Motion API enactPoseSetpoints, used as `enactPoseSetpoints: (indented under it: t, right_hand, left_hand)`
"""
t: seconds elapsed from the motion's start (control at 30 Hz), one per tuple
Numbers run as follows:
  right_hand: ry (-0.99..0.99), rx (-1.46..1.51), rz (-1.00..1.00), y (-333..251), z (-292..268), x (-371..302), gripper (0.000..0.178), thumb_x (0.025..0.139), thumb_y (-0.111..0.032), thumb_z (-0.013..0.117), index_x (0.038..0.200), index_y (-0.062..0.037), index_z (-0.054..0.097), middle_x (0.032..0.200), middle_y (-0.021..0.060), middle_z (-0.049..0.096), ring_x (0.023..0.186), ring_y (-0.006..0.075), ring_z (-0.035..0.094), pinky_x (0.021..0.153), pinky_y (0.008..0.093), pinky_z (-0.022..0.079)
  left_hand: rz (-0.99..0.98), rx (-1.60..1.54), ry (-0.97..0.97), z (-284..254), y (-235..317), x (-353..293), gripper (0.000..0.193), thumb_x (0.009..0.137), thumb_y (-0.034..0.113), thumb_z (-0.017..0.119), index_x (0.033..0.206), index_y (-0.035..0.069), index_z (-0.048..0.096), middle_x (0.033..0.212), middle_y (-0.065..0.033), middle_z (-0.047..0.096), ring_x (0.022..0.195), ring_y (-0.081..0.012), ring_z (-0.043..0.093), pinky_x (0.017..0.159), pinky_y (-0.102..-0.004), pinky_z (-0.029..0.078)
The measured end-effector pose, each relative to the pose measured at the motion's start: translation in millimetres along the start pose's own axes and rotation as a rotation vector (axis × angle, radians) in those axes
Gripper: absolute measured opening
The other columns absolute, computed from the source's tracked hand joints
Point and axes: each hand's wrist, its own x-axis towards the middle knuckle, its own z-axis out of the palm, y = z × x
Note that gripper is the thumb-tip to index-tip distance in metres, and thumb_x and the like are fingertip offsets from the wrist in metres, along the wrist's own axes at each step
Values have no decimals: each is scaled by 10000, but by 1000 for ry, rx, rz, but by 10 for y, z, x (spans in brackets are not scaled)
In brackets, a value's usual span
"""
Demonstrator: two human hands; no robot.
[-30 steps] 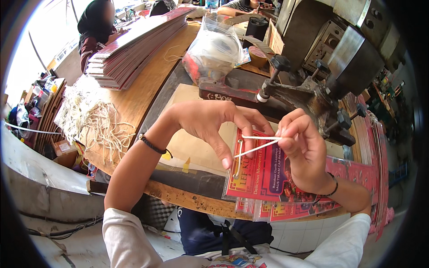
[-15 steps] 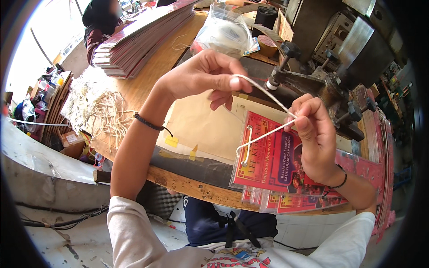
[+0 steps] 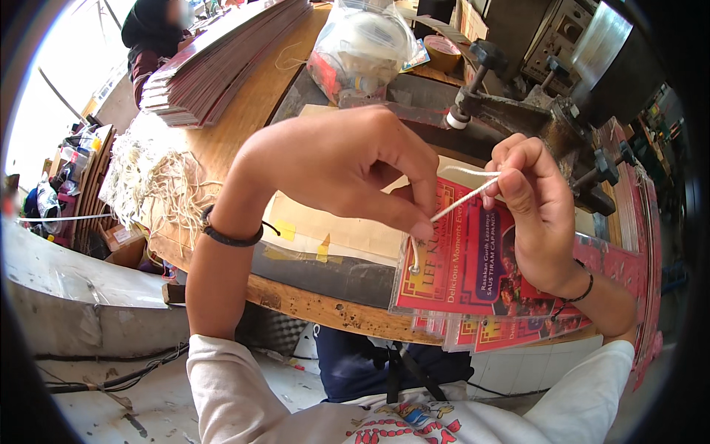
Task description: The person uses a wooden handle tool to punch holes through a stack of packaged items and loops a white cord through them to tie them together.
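A white cord [image 3: 467, 198] is stretched between my two hands. My left hand [image 3: 355, 174] arches over from the left, thumb and index finger pinched on the cord close to the card's left edge. My right hand [image 3: 536, 211] grips the cord between thumb and fingers, where a short length bends back to the left. Beneath them lies a red printed card [image 3: 473, 270] in a clear plastic cover, the cord passing through an eyelet at its lower left corner. The upper part of the threading is hidden by my left hand.
More red cards [image 3: 518, 333] lie under this one at the table edge. A heap of white cords [image 3: 166, 181] sits left, near a stack of boards [image 3: 214, 70]. A metal press [image 3: 547, 122] and plastic bag [image 3: 362, 52] stand behind. Another person [image 3: 151, 37] is at far left.
My left hand has come down and right, from holding a raised cord end to pinching the cord near the card. My right hand still grips the cord, and the view has shifted slightly.
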Motion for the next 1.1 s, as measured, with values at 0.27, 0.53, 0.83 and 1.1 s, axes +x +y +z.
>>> enactPoseSetpoints:
  t: [0.27,0.53,0.83,1.1]
  right_hand:
    - [-158,-28,19,-55,5,-17,155,944,-133,654,962,-20,550,944,4,491,775,20,445,677,178,391]
    - [-116,-1,95,-78,23,-2,170,954,-145,645,976,-10,543,910,-13,527,768,15,467,672,175,403]
    - [-15,28,27,-24,8,30,144,967,-127,621,1000,-23,526,917,-2,566,835,22,525,724,205,456]
    - [-4,-38,-74,28,-22,41,142,977,-149,609,1015,-46,519,923,0,560,845,25,515,734,200,441]
  left_hand:
    - [37,-254,116,-154,-85,-142,246,874,179,708,755,-1,587,693,-23,505,629,-119,429,549,-267,312]
    - [81,-162,177,-182,-143,-92,238,864,222,660,806,8,573,897,-99,570,868,-192,541,793,-318,413]
    - [29,8,474,228,28,206,362,792,132,792,1111,-5,691,1071,-126,685,983,-184,650,889,-327,504]
    - [-81,-214,415,262,-19,188,185,866,73,724,1003,-42,675,947,-77,696,898,-143,657,843,-302,538]
